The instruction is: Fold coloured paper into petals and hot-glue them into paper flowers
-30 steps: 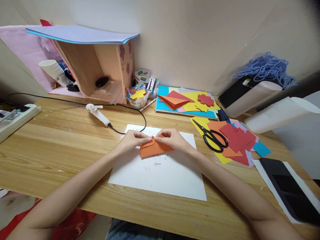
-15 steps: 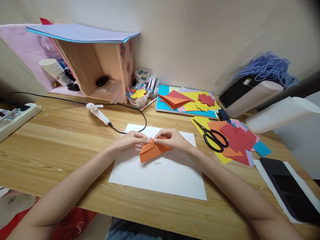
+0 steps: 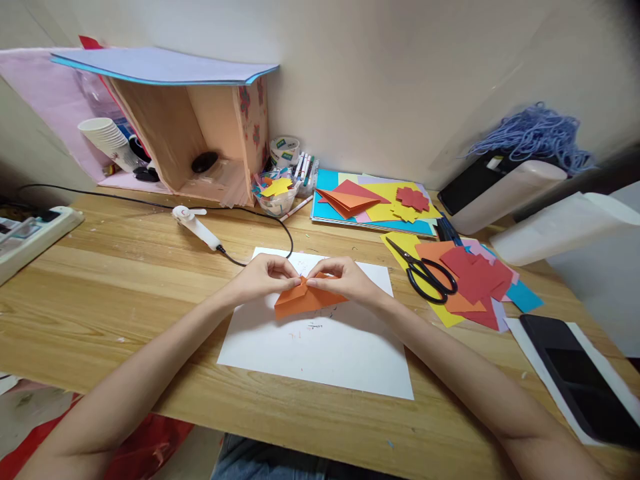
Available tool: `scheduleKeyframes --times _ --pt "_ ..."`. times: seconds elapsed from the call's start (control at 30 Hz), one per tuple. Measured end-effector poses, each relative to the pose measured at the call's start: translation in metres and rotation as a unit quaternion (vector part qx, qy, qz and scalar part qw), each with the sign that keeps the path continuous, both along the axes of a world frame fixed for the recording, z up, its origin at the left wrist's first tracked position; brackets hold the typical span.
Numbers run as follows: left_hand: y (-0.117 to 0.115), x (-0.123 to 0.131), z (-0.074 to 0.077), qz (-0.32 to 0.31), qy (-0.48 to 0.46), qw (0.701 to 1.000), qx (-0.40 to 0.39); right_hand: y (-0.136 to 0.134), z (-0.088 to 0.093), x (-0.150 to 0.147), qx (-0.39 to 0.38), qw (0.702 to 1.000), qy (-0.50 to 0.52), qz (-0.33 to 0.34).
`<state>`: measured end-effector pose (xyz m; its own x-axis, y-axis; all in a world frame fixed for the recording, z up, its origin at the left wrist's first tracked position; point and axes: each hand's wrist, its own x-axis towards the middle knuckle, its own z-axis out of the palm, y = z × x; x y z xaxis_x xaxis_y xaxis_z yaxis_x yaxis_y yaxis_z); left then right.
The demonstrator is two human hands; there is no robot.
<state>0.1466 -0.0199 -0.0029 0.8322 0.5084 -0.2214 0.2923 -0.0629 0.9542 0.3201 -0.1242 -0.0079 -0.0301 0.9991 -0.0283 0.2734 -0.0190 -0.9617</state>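
Observation:
A folded piece of orange paper point(image 3: 305, 303) is held just above a white sheet point(image 3: 320, 360) on the wooden table. My left hand point(image 3: 267, 277) pinches its top edge near the middle between thumb and fingers. Right beside it, my right hand point(image 3: 345, 280) pinches the same edge, the two sets of fingertips almost touching. The hands partly cover the paper's upper side. Small pen marks show on the white sheet beneath.
Black-handled scissors point(image 3: 427, 273) lie on coloured paper scraps point(image 3: 480, 280) to the right. Behind are stacked coloured sheets point(image 3: 325, 180) and a tub of scraps point(image 3: 277, 200). A corded white glue gun point(image 3: 195, 227) lies at left, a black phone point(image 3: 575, 380) at front right.
The orange paper has tilted slightly, its lower edge now higher and flatter. My left hand's fingers have curled and shifted a little; my right hand has barely moved.

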Motion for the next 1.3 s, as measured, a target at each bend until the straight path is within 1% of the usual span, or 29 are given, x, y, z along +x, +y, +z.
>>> scheduleKeyframes --times 0.13,0.23,0.3,0.43,0.57,0.67,0.8,1.0,1.13,1.3 --pt "-0.001 0.0 -0.001 0.022 0.012 1.0 0.012 -0.001 -0.001 -0.003 0.011 0.998 -0.043 -0.044" --pt "-0.001 0.001 -0.002 0.026 0.019 0.999 0.013 -0.003 -0.001 -0.005 0.021 0.997 -0.051 -0.056" --pt "0.001 0.0 -0.003 0.008 0.015 1.0 0.023 -0.004 0.0 -0.006 0.027 0.997 -0.057 -0.052" --pt "0.007 -0.001 -0.004 -0.056 -0.001 0.998 0.042 -0.004 0.001 -0.009 0.026 0.997 -0.062 -0.039" --pt "0.01 -0.003 -0.003 -0.076 -0.006 0.995 0.06 -0.003 0.001 -0.011 0.019 0.997 -0.058 -0.037" --pt "0.007 -0.002 -0.003 -0.06 -0.007 0.997 0.048 -0.003 -0.001 -0.011 0.018 0.996 -0.063 -0.061" --pt "0.001 0.002 -0.007 -0.007 -0.006 1.0 0.027 -0.004 -0.004 -0.01 0.021 0.993 -0.063 -0.093" --pt "-0.013 0.008 -0.009 0.069 -0.026 0.996 0.053 -0.003 -0.004 -0.009 0.019 0.994 -0.057 -0.095" --pt "-0.019 0.009 -0.007 0.078 -0.043 0.992 0.087 -0.003 -0.004 -0.009 0.009 0.995 -0.056 -0.088" --pt "-0.02 0.008 -0.005 0.078 -0.044 0.99 0.106 -0.003 -0.003 -0.008 0.002 0.996 -0.034 -0.081"
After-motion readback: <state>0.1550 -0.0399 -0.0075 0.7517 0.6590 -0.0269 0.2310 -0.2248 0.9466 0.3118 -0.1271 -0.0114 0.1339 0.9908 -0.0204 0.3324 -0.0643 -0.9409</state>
